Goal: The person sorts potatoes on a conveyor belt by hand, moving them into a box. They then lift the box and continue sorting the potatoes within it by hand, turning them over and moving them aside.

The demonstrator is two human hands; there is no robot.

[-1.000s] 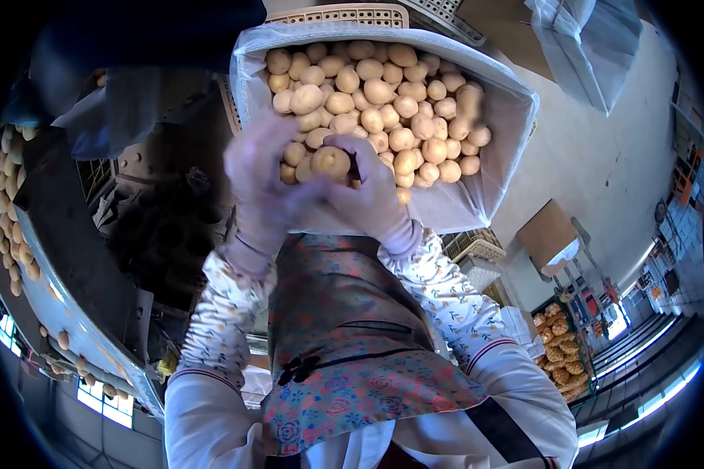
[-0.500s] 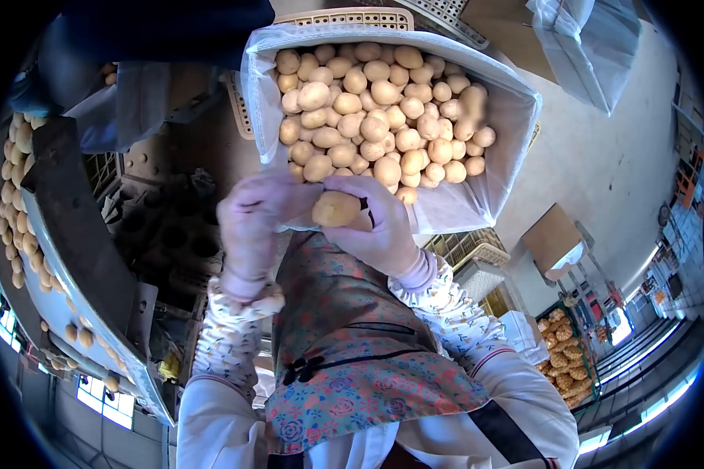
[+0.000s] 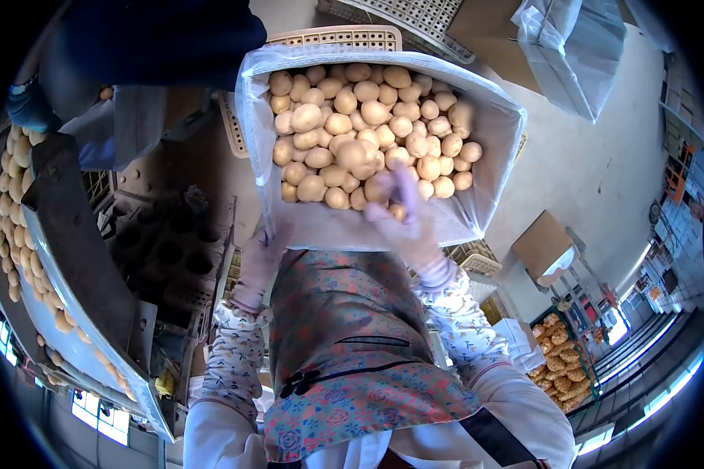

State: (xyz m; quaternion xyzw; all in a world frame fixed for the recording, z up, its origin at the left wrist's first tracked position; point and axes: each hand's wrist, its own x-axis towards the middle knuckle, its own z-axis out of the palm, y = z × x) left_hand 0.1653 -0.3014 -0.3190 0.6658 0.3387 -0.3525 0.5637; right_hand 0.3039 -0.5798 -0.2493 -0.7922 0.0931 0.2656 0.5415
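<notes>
A white-lined box (image 3: 321, 227) full of round tan potatoes (image 3: 374, 113) stands in front of me. Over its near side is my right hand (image 3: 407, 219), gloved in pale purple and blurred, its fingers spread beside the nearest potatoes. A large potato (image 3: 357, 156) shows blurred on top of the pile, apart from the fingers. My left hand (image 3: 264, 254), in the same kind of glove, is at the box's near left corner with fingers apart and nothing visible in it.
A sorting chute (image 3: 94, 289) carrying potatoes curves along the left. Another person's blue-gloved hand (image 3: 33, 108) is at upper left. Perforated crates (image 3: 336, 36) lie behind the box. On the right are a cardboard box (image 3: 543, 244) and bagged produce (image 3: 559, 363).
My right hand has let go of the potato and moved up and right over the box. My left hand has dropped lower. The box appears slightly lower and farther left.
</notes>
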